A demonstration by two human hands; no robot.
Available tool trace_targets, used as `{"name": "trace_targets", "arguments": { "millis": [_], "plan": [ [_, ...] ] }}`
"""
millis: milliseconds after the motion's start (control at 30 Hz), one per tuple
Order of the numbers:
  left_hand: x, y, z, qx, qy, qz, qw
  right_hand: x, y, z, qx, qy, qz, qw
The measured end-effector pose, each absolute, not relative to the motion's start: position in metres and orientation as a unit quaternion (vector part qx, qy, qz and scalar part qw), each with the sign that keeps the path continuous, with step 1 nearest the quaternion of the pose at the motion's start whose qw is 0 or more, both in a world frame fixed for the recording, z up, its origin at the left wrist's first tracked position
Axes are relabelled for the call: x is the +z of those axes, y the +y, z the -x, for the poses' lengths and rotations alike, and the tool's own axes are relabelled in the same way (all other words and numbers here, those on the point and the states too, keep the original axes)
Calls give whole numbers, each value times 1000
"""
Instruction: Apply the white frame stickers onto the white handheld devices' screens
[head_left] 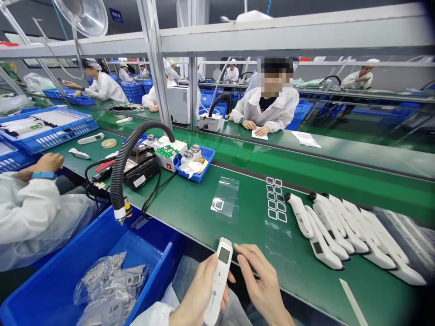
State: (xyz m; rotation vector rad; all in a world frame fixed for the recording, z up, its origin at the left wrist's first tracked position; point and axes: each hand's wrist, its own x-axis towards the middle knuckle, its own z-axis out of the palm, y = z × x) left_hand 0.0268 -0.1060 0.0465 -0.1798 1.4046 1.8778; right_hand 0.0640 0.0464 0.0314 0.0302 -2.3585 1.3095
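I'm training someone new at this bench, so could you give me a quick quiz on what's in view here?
1. Fill in the blank: the ____ is wrapped around the white device.
2. What lies in the big blue bin?
A) rolls of paper
B) bags of parts
C) metal jars
3. True or false: the roll of tape lies on the green bench.

Key: 1. left hand; 2. B; 3. true.
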Motion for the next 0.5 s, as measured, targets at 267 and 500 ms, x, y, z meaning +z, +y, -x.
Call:
{"name": "trace_targets", "arguments": {
  "millis": [267,500],
  "plan": [
    [47,-105,-25,694,587,-2,417,50,48,-43,648,-755,80,60],
    [34,-106,-24,678,604,-47,417,50,52,-40,593,-802,76,14]
  ]
}}
